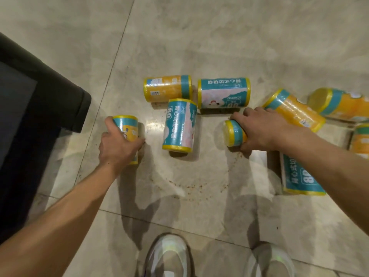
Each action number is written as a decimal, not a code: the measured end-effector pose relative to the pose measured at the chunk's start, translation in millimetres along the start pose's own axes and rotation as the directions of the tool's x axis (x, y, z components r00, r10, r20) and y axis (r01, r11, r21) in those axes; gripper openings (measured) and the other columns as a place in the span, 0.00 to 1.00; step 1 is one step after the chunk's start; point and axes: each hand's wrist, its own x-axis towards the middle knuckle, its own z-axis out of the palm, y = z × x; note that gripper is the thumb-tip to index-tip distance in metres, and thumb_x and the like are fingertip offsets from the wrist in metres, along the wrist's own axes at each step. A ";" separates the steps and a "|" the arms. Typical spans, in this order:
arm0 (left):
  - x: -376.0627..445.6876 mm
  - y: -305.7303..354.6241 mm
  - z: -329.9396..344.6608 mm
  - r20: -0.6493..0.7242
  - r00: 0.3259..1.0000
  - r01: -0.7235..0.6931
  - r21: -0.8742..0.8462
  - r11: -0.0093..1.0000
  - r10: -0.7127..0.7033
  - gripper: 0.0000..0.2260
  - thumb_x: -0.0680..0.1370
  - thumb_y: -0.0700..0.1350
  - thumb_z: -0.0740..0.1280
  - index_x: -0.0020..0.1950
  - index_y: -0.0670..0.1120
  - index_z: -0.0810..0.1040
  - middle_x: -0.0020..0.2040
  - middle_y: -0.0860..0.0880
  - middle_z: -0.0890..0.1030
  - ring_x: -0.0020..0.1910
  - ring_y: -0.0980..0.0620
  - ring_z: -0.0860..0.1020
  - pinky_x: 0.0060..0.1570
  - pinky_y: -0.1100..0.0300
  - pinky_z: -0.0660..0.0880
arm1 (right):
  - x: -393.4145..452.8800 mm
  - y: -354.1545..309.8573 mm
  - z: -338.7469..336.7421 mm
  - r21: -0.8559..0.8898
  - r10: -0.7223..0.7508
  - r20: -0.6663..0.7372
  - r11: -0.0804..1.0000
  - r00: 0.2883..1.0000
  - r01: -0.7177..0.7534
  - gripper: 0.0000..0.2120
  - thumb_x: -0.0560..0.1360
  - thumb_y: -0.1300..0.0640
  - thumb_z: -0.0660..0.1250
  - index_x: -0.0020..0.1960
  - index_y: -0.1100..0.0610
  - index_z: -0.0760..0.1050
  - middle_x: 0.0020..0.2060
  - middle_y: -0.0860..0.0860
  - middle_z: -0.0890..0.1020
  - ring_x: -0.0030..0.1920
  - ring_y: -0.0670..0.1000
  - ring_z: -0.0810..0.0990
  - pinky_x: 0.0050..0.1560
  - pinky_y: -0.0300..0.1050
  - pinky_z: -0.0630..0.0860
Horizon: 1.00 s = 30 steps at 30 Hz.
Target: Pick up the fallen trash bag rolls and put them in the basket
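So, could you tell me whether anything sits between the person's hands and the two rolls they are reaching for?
Nothing does. The left hand already grips one roll, and the right hand grips another roll. No basket can be made out in this view, so the path there cannot be judged.

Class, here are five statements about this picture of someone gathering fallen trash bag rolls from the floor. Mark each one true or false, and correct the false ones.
1. Each of the two hands grips a roll. True: the left hand holds a roll, and the right hand holds another roll.
2. The rolls lie on a carpet. False: they lie on a pale tiled floor.
3. A roll between the hands lies untouched. True.
4. The rolls are red and black. False: they are yellow and teal.
5. The person is barefoot. False: a light shoe shows at the bottom edge.
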 end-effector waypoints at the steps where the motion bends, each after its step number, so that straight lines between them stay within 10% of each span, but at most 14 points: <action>1: -0.4 0.3 0.5 0.011 1.000 0.002 -0.024 1.000 -0.001 0.39 0.68 0.55 0.78 0.70 0.50 0.59 0.57 0.41 0.75 0.49 0.42 0.77 0.45 0.50 0.76 | -0.5 -0.3 0.7 0.007 0.003 -0.004 1.000 1.000 -0.003 0.44 0.60 0.37 0.78 0.69 0.44 0.62 0.59 0.53 0.75 0.59 0.58 0.75 0.58 0.55 0.72; 13: -11.8 33.8 -0.5 0.086 0.993 -0.088 0.038 0.995 0.085 0.32 0.63 0.56 0.75 0.60 0.47 0.66 0.52 0.46 0.77 0.47 0.45 0.78 0.48 0.47 0.79 | -12.2 0.9 0.4 0.113 0.054 -0.140 0.993 0.989 -0.038 0.41 0.63 0.38 0.74 0.71 0.45 0.63 0.58 0.55 0.75 0.58 0.58 0.75 0.54 0.54 0.76; 17: -11.3 44.6 -13.5 0.091 0.986 -0.142 -0.010 0.990 0.142 0.30 0.65 0.54 0.75 0.60 0.49 0.66 0.52 0.48 0.77 0.47 0.46 0.78 0.47 0.49 0.79 | -17.6 0.0 -12.4 0.405 0.131 -0.156 0.913 0.979 -0.058 0.42 0.62 0.37 0.74 0.72 0.46 0.64 0.56 0.54 0.76 0.56 0.57 0.76 0.53 0.52 0.76; 22: -26.1 65.9 -31.2 0.089 0.950 -0.285 -0.132 0.949 0.298 0.29 0.67 0.51 0.77 0.62 0.53 0.66 0.45 0.58 0.77 0.41 0.61 0.76 0.35 0.63 0.70 | -42.4 -17.7 -38.3 0.981 0.099 -0.089 0.183 0.991 0.070 0.21 0.72 0.53 0.76 0.63 0.51 0.74 0.48 0.48 0.85 0.47 0.49 0.84 0.44 0.43 0.81; 26: -42.4 86.6 -45.5 0.113 0.928 -0.307 -0.307 0.901 0.355 0.29 0.67 0.49 0.79 0.62 0.55 0.67 0.45 0.60 0.78 0.41 0.64 0.77 0.36 0.67 0.70 | -56.0 -34.2 -50.8 0.959 -0.016 -0.074 -0.275 0.997 0.066 0.14 0.71 0.55 0.72 0.55 0.56 0.79 0.47 0.56 0.83 0.48 0.56 0.83 0.47 0.51 0.83; 30: -56.5 104.1 -60.5 0.158 0.880 -0.326 -0.484 0.812 0.448 0.27 0.66 0.47 0.80 0.59 0.55 0.70 0.46 0.57 0.81 0.41 0.62 0.81 0.42 0.63 0.77 | -67.4 -42.2 -63.4 0.873 -0.028 -0.035 -0.488 0.999 0.016 0.15 0.68 0.53 0.70 0.53 0.56 0.81 0.49 0.59 0.83 0.53 0.61 0.82 0.50 0.55 0.83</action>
